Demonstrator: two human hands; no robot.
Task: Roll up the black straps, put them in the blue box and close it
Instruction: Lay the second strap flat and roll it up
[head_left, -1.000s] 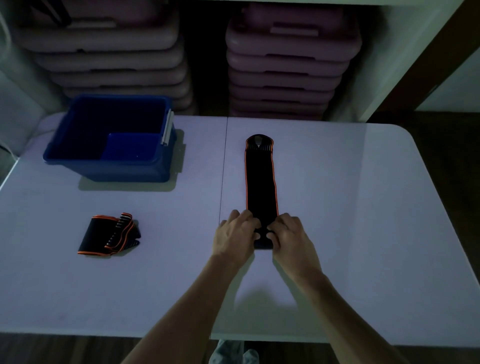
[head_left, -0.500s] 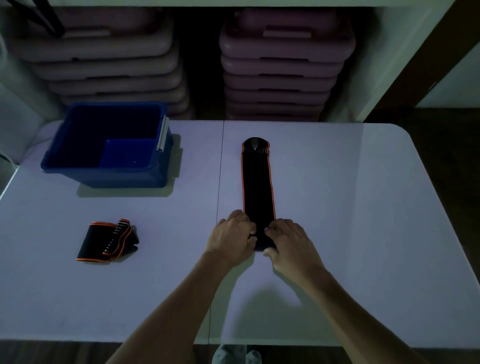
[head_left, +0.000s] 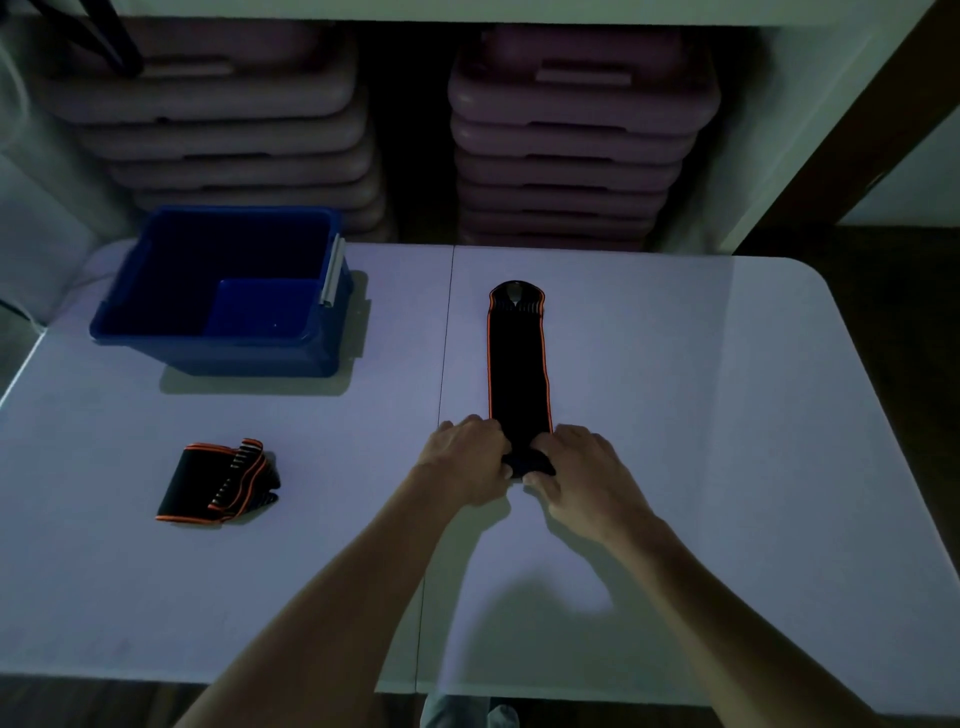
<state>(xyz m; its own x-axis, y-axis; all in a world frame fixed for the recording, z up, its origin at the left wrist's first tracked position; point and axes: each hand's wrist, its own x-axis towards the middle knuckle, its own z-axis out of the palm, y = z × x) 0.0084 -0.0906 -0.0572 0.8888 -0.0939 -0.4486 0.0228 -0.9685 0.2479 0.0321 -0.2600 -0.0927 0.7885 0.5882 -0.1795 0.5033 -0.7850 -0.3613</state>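
A long black strap with orange edges lies flat along the middle of the white table, its rounded end pointing away from me. Its near end is curled into a small roll. My left hand and my right hand both pinch that roll, one on each side. A second black strap, loosely folded, lies at the left of the table. The blue box stands open at the back left, its inside dark and apparently empty, with a pale lid part upright at its right rim.
Two stacks of pinkish-purple moulded platforms sit on the floor behind the table under a shelf. A seam runs down the middle of the table. The table's right corner is rounded, with dark floor beyond it.
The roll at the strap's near end has grown slightly and my hands have crept a little forward along it. The flat part looks shorter.
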